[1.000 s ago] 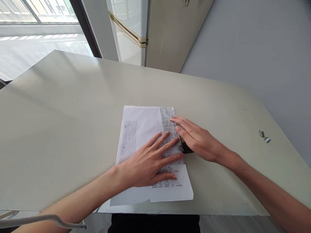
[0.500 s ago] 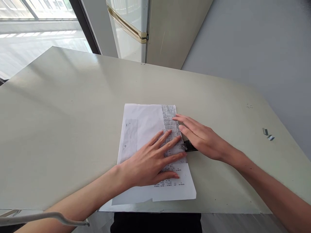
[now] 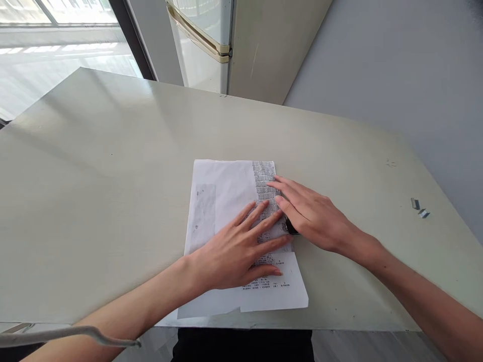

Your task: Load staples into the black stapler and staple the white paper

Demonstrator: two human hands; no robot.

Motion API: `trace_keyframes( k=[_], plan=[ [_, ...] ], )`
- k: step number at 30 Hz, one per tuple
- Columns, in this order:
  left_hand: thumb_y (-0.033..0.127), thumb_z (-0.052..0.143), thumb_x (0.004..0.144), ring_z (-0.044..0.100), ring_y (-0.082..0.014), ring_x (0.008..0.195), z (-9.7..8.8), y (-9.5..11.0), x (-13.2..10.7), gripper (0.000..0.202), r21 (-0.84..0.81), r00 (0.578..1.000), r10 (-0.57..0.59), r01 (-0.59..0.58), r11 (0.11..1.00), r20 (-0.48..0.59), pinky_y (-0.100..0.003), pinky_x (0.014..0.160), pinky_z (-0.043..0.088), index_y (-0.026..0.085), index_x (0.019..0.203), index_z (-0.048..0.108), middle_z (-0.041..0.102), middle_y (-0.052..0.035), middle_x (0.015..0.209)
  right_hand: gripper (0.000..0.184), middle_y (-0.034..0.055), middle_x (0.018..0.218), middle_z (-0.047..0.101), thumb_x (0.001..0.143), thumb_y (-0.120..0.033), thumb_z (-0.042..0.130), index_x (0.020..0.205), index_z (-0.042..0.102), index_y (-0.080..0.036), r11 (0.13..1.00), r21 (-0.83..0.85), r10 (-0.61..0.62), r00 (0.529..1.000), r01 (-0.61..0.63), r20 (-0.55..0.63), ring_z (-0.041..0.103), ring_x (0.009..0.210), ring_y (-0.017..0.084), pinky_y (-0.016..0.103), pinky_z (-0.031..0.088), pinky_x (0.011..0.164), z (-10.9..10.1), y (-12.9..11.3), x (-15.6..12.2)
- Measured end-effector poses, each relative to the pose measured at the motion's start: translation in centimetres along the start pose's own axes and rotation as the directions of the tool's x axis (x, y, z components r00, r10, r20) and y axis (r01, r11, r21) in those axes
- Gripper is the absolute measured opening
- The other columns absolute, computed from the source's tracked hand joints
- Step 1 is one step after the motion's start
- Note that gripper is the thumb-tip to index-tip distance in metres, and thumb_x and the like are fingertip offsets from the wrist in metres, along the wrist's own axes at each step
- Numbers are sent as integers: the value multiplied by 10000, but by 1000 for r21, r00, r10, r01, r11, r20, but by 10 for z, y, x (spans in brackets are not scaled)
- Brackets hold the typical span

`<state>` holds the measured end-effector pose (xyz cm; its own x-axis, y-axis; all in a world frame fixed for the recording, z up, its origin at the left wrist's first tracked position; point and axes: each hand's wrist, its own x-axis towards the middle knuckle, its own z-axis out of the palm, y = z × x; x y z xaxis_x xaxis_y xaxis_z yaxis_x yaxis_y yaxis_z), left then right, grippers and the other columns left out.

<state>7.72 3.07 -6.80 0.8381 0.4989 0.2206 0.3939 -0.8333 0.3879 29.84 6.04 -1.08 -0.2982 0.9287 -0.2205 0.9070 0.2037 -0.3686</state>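
A stack of white paper sheets (image 3: 226, 176) lies near the table's front edge. Printed text and rows of hand-drawn black strokes run down its right side. My left hand (image 3: 237, 251) is flat on the papers with its fingers spread, pressing on nothing but the sheets. At their right edge, my right hand (image 3: 317, 216) is bent over a small black object (image 3: 291, 226) with a metallic end, which resembles a stapler. Most of that object is hidden beneath the palm. The right fingers are stretched out, with their tips over the paper's edge.
The pale table (image 3: 132, 176) extends to the left and behind the papers. Two small shiny pieces (image 3: 419, 207) lie at the far right. A fridge (image 3: 204, 50) stands beyond the table, a grey wall (image 3: 385, 65) at right. A grey cord (image 3: 68, 336) crosses the lower left.
My right palm has come slightly left and covers more of the black object. The left hand stays on the papers. The whole view has shifted slightly.
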Motion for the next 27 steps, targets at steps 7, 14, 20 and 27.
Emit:
trace_keyframes(
  k=[7, 14, 20, 27],
  plan=[
    [570, 542, 1057, 118, -373, 1627, -1, -1, 1, 632, -38, 1000, -3, 4, 999, 10, -578, 1333, 178, 269, 1607, 459, 220, -88, 1761, 495, 77, 1653, 489, 1103, -327, 312, 1550, 514, -265, 975, -211, -94, 988, 67, -119, 503, 1490, 322, 565, 471, 1176, 17, 0, 1],
    [555, 565, 1052, 135, -358, 1629, -4, -1, 1, 636, -55, 1000, -16, 17, 998, 7, -586, 1334, 188, 296, 1618, 438, 323, -74, 1729, 489, 178, 1639, 486, 1080, -251, 382, 1538, 535, -171, 924, -370, -191, 955, 98, -225, 388, 1547, 422, 666, 380, 1207, 37, -5, 4],
    [559, 553, 1056, 129, -367, 1627, -5, -1, 0, 615, -27, 999, -14, 15, 1000, 44, -593, 1325, 206, 276, 1596, 475, 331, -99, 1723, 497, 151, 1659, 465, 1086, -270, 380, 1566, 491, -207, 947, -304, -173, 958, 99, -228, 429, 1531, 388, 632, 434, 1182, 35, -7, 7],
    [556, 537, 1065, 89, -359, 1630, -3, -1, 0, 601, -28, 1000, -7, 8, 1000, 19, -582, 1332, 175, 270, 1591, 487, 189, -61, 1765, 442, 40, 1607, 545, 1121, -378, 338, 1519, 519, -314, 991, 84, -74, 953, 102, -294, 507, 1487, 282, 546, 480, 1183, 14, 4, -5]
  ],
)
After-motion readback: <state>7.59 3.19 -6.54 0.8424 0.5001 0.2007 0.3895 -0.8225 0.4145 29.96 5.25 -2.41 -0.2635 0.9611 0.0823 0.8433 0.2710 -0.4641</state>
